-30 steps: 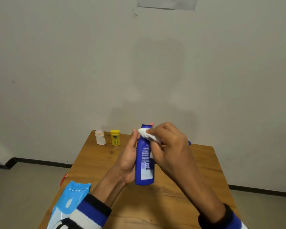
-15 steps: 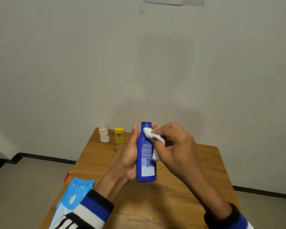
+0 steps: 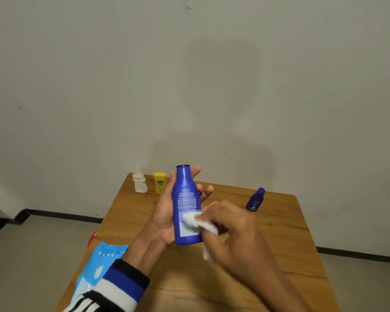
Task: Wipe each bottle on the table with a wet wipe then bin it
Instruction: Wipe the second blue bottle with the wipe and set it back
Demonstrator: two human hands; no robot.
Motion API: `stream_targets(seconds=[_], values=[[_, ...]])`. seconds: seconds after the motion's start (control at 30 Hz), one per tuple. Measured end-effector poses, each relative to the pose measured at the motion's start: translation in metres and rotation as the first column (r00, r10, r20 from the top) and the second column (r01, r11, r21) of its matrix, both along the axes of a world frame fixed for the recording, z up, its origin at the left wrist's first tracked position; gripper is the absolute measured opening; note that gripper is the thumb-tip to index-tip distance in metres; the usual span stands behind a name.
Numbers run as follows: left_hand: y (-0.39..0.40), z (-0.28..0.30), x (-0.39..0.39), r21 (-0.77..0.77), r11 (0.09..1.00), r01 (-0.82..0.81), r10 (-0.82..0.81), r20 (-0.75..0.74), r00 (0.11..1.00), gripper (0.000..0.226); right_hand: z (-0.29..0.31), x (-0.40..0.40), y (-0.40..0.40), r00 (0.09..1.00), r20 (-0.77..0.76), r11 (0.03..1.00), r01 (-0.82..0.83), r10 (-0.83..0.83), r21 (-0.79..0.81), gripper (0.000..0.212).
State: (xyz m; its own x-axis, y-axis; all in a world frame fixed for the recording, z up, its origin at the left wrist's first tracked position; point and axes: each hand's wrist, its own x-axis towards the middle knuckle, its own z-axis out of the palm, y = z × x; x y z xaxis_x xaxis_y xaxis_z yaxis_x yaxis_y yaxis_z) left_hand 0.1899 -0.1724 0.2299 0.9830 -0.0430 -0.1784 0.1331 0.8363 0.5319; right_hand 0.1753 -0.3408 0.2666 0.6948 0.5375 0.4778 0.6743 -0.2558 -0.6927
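Head camera view: above a wooden table (image 3: 291,233), the left hand (image 3: 167,212) cradles an upright blue lotion bottle (image 3: 186,206) while the right hand (image 3: 232,230) pinches a white wet wipe (image 3: 198,221) against its lower label, bare tabletop stretching rightward toward a small blue bottle (image 3: 255,199).

No text can be read with certainty anywhere. The tall dark blue plastic bottle (image 3: 186,203) carries blocks of small white print and a pale label panel low on its side, all too fine to make out. The small yellow plastic container (image 3: 159,183) bears a blue oval logo, the small dark blue bottle (image 3: 254,199) a white mark, and the light blue plastic wipes packet (image 3: 99,266) a small round dark mark, none legible.
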Motion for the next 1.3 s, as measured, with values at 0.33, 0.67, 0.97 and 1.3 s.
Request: stream_targets(seconds=[0.33,0.67,0.97,1.3], values=[[-0.014,0.022,0.004,0.174,0.983,-0.061,0.074,-0.075,0.994,0.038,0.033,0.058,-0.009,0.967,-0.173,0.972,0.205,-0.185,0.110,0.014],[-0.013,0.031,0.012,0.262,0.965,0.018,0.024,-0.157,0.987,0.039,0.012,0.038,0.004,0.995,0.104,0.997,0.015,-0.007,-0.072,0.025],[0.004,0.022,0.017,0.233,0.969,-0.083,0.117,-0.133,0.984,0.043,-0.038,-0.007,-0.035,0.991,-0.045,0.961,-0.130,0.123,-0.244,0.022],[-0.031,0.012,0.031,0.730,0.682,0.052,-0.114,0.036,0.993,0.036,-0.021,0.051,-0.097,0.845,-0.349,0.914,0.366,-0.405,-0.175,0.036]])
